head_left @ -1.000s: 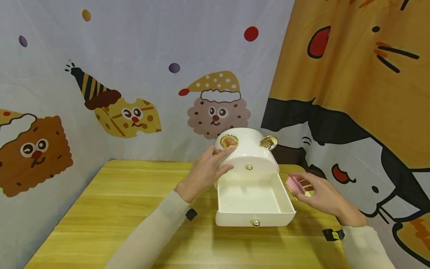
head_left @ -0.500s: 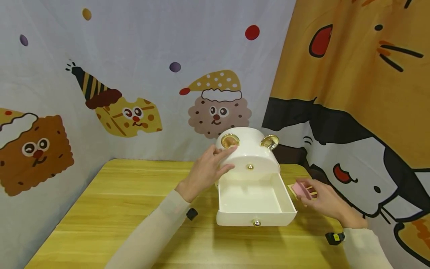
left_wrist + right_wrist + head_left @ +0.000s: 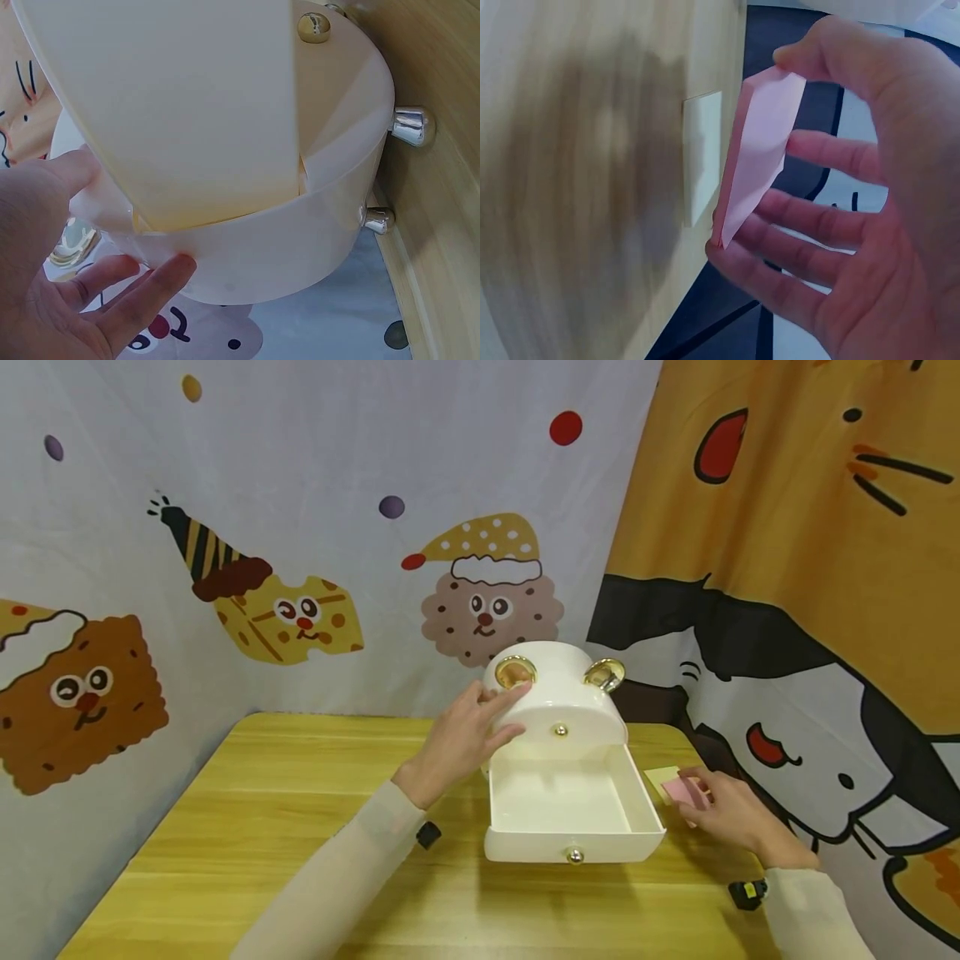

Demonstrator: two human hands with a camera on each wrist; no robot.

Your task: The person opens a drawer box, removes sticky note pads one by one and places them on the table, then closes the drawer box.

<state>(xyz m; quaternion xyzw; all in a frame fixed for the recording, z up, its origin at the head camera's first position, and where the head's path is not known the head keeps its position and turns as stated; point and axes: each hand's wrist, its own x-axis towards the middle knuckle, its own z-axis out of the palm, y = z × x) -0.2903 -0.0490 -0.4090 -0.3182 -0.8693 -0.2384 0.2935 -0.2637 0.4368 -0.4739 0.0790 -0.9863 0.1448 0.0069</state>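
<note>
A white storage box (image 3: pixel 551 689) with gold ears stands on the table with its lower drawer (image 3: pixel 573 846) pulled out. My left hand (image 3: pixel 461 743) rests on the box's left side; in the left wrist view its fingers (image 3: pixel 142 300) touch the white shell. To the right of the drawer, my right hand (image 3: pixel 731 810) holds a pink sticky note pad (image 3: pixel 681 792). The right wrist view shows this pink pad (image 3: pixel 761 146) tilted between thumb and fingers. Close beside it a pale yellow sticky note pad (image 3: pixel 660 777) lies on the table, partly covered in the head view.
The wooden table (image 3: pixel 300 827) extends to the left and in front of the box. Printed cloth (image 3: pixel 330 468) hangs behind, and another cartoon curtain (image 3: pixel 787 718) borders the right side. The upper drawer's gold knob (image 3: pixel 561 730) sits above the pulled-out drawer.
My right hand has moved slightly right and down with the pink pad, turning it flatter. More of the yellow pad now shows. The left hand keeps its place on the box.
</note>
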